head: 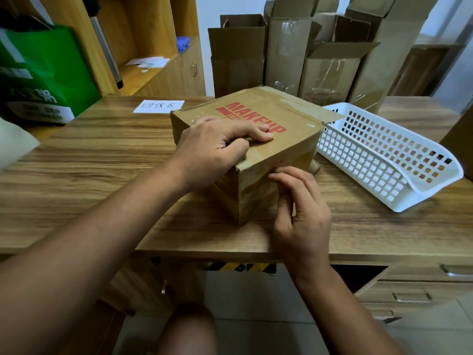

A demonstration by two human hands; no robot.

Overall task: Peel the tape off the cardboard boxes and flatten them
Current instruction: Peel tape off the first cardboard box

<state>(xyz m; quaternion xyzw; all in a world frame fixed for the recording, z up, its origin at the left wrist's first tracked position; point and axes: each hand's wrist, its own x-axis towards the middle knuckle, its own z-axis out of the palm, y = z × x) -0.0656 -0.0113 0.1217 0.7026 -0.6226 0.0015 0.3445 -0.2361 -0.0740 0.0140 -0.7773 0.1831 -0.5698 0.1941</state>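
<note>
While the wooden desk (102, 155) carries it mid-table, the cardboard box (294, 124) sits closed, with the white basket (384, 162) just to its right. The left hand (215, 149) curls its fingers onto the top flap's edge. The right hand (302, 213) has fingertips on the tape (257, 192) on the near side; pinched or not, can't tell.
</note>
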